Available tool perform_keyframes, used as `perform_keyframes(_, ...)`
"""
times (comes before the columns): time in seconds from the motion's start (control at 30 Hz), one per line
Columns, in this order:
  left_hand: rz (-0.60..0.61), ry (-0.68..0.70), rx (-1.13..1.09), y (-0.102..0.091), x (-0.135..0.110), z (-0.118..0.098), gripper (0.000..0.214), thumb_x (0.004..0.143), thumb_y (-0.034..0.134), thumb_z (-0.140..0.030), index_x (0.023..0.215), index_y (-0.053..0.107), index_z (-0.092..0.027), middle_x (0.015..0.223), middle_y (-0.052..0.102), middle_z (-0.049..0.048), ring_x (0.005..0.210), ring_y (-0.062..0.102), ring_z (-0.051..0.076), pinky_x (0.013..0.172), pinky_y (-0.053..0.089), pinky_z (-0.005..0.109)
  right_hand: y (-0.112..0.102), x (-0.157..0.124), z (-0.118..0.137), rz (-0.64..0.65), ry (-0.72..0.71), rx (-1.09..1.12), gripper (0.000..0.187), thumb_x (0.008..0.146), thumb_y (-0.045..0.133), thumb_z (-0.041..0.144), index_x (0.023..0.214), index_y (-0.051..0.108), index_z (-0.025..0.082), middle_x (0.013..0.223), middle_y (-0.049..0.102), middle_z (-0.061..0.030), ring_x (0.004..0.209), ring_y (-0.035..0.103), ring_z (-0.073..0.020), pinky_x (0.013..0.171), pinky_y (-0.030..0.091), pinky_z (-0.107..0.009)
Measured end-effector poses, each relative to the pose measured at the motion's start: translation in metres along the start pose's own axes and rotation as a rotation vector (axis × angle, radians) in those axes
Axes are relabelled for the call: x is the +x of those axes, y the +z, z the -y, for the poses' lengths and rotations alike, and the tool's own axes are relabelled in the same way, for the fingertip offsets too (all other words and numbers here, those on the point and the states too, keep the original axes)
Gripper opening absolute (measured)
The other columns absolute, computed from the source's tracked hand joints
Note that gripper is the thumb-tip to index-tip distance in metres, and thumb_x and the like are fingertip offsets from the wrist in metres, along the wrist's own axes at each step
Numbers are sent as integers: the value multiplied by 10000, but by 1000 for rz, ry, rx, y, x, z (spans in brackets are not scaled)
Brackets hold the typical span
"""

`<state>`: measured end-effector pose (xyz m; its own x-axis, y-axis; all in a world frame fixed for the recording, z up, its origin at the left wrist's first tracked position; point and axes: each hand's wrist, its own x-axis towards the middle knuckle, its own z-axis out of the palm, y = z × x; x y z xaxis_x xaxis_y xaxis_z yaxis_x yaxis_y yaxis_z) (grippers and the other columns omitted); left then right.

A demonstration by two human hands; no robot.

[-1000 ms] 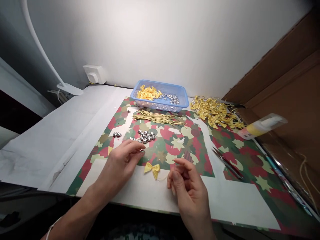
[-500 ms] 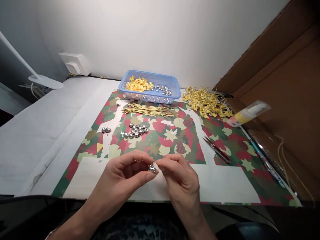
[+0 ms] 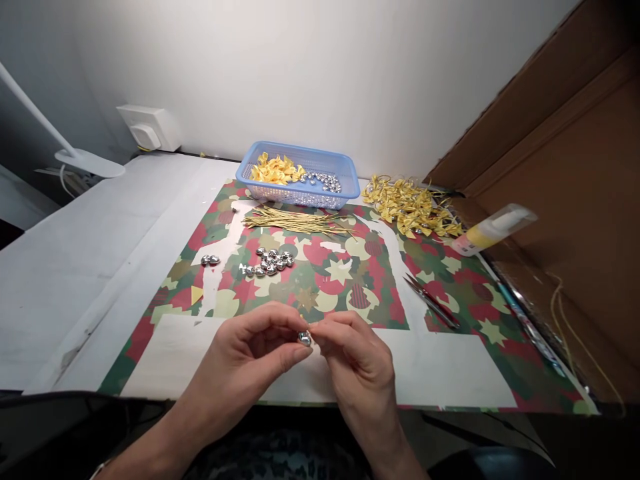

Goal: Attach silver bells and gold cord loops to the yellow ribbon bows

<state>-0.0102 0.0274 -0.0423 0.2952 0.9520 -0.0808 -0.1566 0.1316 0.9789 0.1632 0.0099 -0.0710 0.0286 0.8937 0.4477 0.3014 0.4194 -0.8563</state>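
- Pinches a small shiny silver bead (image 3: 305,338) between thumb and forefinger of the left hand (image 3: 245,357), palm turned inward, other 3 fingers curled loosely behind.
- Presses thumb and forefinger tips of the right hand (image 3: 357,363) together, right against that bead and the left fingertips, back of the hand facing up.
- Holds both hands together, low and central in view.
- Angles the bare left forearm (image 3: 165,433) in from the lower left, the bare right forearm (image 3: 395,460) from the bottom edge, wrist slightly bent.

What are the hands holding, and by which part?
A silver bead, pinched across its body between thumb and forefinger of the left hand. The right hand pinches at its right edge; what it holds cannot be told.
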Motion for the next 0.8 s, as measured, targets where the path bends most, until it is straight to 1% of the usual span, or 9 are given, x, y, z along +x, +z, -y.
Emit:
perform_keyframes(0.17, -52, 219, 327, 0, 1, 7, 218, 901, 692, -67, 968, 766, -261, 945, 735, -15, 860, 706, 132, 780, 600, 197, 3, -3, 3, 43, 91, 2, 205, 973, 597, 103, 1063, 678, 269, 897, 730, 23, 702, 667, -105, 647, 554, -204)
perform_keyframes(0.3, -74, 376, 556, 3, 0, 13, 247, 919, 619, -30, 1005, 714, -242, 969, 733, 4, 849, 712, 137, 744, 596, 219, 3, -7, 5, 85, 40, -27, 257, 971, 578, 106, 1167, 629, 265, 971, 755, 8, 793, 730, -123, 703, 588, -204)
perform_keyframes(0.43, -106, 472, 660, 6, -2, 15, 285, 906, 632, -11, 1062, 645, -250, 944, 729, -11, 783, 690, 119, 721, 577, 217, 3, -5, 3, 17, -68, -95, 259, 960, 574, 40, 1061, 667, 260, 880, 763, 27, 733, 720, -101, 683, 564, -180)
perform_keyframes(0.5, -102, 483, 671, 6, -4, 15, 282, 912, 633, -15, 1069, 628, -249, 932, 712, -11, 778, 680, 120, 721, 574, 223, 2, -4, 2, -18, -110, -97, 246, 950, 594, 35, 1011, 692, 253, 915, 758, 10, 801, 724, -114, 753, 576, -206)
perform_keyframes(0.57, -85, 484, 682, 4, -5, 15, 256, 928, 622, -21, 1048, 626, -247, 939, 692, -7, 780, 669, 119, 720, 566, 226, 0, -3, 2, -105, -98, -74, 185, 946, 634, 72, 948, 700, 244, 989, 748, -16, 930, 725, -147, 856, 583, -259)
perform_keyframes(0.6, -80, 488, 692, 3, -6, 15, 243, 935, 622, -27, 1036, 627, -247, 946, 685, -5, 780, 665, 118, 718, 561, 227, -2, -3, 4, -161, -52, -26, 154, 961, 636, 103, 931, 692, 244, 1015, 744, -24, 957, 725, -155, 855, 590, -270)
perform_keyframes(0.67, -90, 498, 716, -1, -7, 17, 231, 939, 631, -37, 1036, 629, -247, 962, 678, -1, 800, 668, 122, 730, 552, 231, -5, -2, 10, -240, 81, 189, 131, 1024, 580, 180, 955, 661, 257, 989, 741, -18, 892, 742, -144, 694, 602, -227)
perform_keyframes(0.73, -116, 499, 742, -4, -7, 19, 224, 934, 649, -49, 1036, 632, -248, 969, 677, 4, 836, 677, 137, 762, 551, 247, -9, 0, 20, -250, 172, 465, 154, 1076, 499, 242, 996, 627, 271, 882, 718, 12, 725, 741, -118, 511, 551, -172)
perform_keyframes(0.8, -143, 481, 763, -6, -6, 21, 200, 929, 659, -64, 1018, 638, -242, 975, 669, 14, 855, 679, 154, 776, 552, 269, -11, 1, 32, -230, 169, 638, 160, 1088, 477, 267, 1001, 611, 265, 794, 674, 40, 593, 702, -95, 471, 540, -169)
